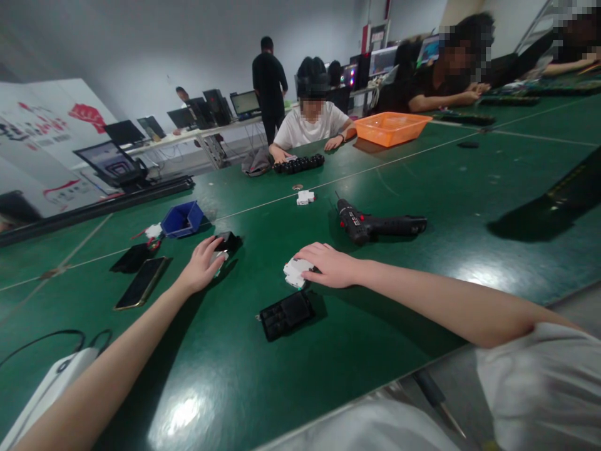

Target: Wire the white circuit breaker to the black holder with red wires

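Note:
My left hand (201, 265) rests on the green table (422, 188) with its fingers curled over a small white and black part (224, 245). My right hand (329, 264) lies over a white plastic block (295, 272), fingers closed on its top. Just in front of that block sits a black ribbed module (285, 314). A black electric screwdriver (375, 224) lies a little beyond my right hand.
A phone (142, 282) and a black cloth (130, 257) lie left of my left hand, with a blue bin (182, 219) behind. A small white part (305, 197) sits mid-table. Across the table a person handles black parts (298, 164) beside an orange tray (391, 128). Other people sit at the right.

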A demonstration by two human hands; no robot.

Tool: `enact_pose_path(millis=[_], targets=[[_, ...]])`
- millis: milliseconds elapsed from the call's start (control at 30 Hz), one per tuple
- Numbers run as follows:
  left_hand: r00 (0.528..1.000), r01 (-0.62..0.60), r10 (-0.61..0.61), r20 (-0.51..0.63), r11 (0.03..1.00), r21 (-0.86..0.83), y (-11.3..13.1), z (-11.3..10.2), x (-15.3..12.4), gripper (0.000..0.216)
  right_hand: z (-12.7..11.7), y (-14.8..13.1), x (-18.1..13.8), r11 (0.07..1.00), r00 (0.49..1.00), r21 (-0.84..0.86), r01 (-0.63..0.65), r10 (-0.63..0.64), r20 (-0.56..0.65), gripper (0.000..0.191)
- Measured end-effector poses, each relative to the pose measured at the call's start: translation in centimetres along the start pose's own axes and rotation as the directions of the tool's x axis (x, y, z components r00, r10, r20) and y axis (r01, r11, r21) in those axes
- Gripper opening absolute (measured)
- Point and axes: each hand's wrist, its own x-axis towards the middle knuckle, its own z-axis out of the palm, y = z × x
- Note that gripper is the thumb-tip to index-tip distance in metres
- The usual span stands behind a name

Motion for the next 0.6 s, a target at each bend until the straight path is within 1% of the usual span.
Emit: enact_pose_path(millis=[167,300,400,500,600], targets=[[0.998,-0.06,0.06,-0.012,0.998,-0.031,1.5,3.2,7.5,0.067,-0.1,-0.3,0.1,1.0,1.0,-0.013,-0.007,0.007,0.005,0.045],[0.994,-0.106,0.106,-0.016,0.994,-0.037,2.8,6.0,13.8,0.067,-0.2,-0.4,0.0,1.0,1.0,-0.022,-0.004,0.004,-0.021,0.046],[0.992,-0.122,0.121,-0.023,0.991,-0.052,3.8,7.9,17.9,0.066,-0.1,-0.4,-0.1,0.999,0.999,-0.04,-0.003,0.002,-0.033,0.045],[0.99,-0.14,0.138,-0.029,0.988,-0.071,4.9,9.5,21.1,0.066,0.0,-0.3,-0.1,0.998,0.999,-0.057,0.003,-0.005,-0.044,0.045],[0.986,-0.165,0.163,-0.031,0.982,-0.093,5.6,10.3,23.3,0.066,0.1,-0.3,-0.1,0.998,0.999,-0.069,0.006,-0.009,-0.052,0.046]])
